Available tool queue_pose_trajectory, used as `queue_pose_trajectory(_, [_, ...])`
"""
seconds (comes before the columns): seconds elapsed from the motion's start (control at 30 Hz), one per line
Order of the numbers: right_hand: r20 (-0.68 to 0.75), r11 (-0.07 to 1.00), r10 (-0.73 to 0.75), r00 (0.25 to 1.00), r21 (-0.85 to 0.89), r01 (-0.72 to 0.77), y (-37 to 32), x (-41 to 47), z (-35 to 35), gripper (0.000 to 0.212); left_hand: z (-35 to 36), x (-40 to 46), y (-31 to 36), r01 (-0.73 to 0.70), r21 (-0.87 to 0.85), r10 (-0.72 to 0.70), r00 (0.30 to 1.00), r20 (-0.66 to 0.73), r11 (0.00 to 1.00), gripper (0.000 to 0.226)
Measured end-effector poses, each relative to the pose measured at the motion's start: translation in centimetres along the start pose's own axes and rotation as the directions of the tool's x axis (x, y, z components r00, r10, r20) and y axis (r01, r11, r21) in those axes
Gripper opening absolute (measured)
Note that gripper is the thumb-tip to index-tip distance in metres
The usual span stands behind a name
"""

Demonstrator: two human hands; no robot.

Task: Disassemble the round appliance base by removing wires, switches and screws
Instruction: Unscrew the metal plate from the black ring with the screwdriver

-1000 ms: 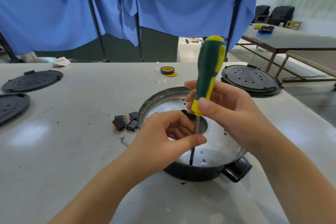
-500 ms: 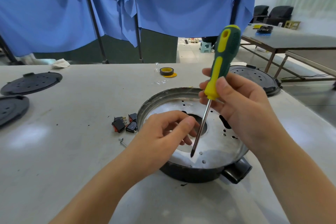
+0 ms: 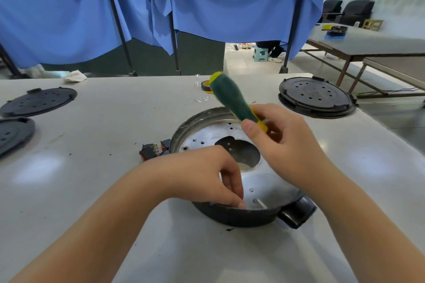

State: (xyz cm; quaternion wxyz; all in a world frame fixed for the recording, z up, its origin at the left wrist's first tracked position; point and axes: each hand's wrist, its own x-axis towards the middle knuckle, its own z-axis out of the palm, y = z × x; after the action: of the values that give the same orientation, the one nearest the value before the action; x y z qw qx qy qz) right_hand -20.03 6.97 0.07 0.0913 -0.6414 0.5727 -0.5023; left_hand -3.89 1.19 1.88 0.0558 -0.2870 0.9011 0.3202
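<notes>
Round appliance base (image 3: 208,132) at centre frame on the counter (image 3: 92,190). Right hand (image 3: 285,145) holds the blurred green-and-yellow screwdriver (image 3: 232,99), handle tilted toward upper left. Left hand (image 3: 207,174), fingers curled, reaches down inside the base's near rim beside a loose screw (image 3: 258,202); whether it pinches anything cannot be told. Removed switches (image 3: 151,150) lie just left of the base.

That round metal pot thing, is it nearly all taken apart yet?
Partly. Some switches already lie out on the table beside the round base. Right now the left hand reaches down at a loose screw near the base's front rim, while the right hand holds the screwdriver lifted off it. Whether more screws or wires remain inside, I cannot tell.
</notes>
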Motion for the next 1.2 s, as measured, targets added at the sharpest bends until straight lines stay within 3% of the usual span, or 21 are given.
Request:
queue_pose_trajectory(0.17, [0.090, 0.980, -0.004, 0.996, -0.199, 0.022, 0.2, -0.2, 0.7, 0.022, -0.5, 0.9, 1.3, 0.026, 0.099, -0.037, 0.993, 0.114, 0.995, 0.006])
queue_pose_trajectory(0.37, [0.209, 0.953, -0.026, 0.978, -0.289, 0.087, 0.5, -0.2, 1.4, 0.029, -0.4, 1.6, 2.4, -0.025, 0.259, -0.016, 0.988, 0.155, 0.965, 0.008])
queue_pose_trajectory(0.57, [0.230, 0.939, -0.018, 0.973, -0.330, 0.096, 0.5, -0.1, 1.4, 0.032, -1.2, 1.3, 3.1, -0.038, 0.216, -0.003, 0.983, 0.184, 0.976, 0.011])
queue_pose_trajectory(0.73, [0.234, 0.950, -0.016, 0.972, -0.300, 0.087, 0.4, -0.1, 1.2, 0.032, -1.6, 0.8, 3.2, -0.044, 0.174, 0.026, 0.994, 0.105, 0.984, 0.017])
queue_pose_trajectory(1.0, [0.262, 0.947, -0.021, 0.965, -0.304, 0.103, 0.2, -0.4, 1.0, 0.018, -4.3, -1.4, 2.6, -0.067, -0.013, 0.067, 0.998, -0.018, 0.998, 0.011])
queue_pose_trajectory(1.2, [0.230, 0.954, -0.015, 0.973, -0.288, 0.083, 0.3, -0.4, 1.1, 0.022, -5.8, -5.3, -1.0, -0.211, -0.379, 0.101, 0.952, -0.289, 0.901, 0.014])
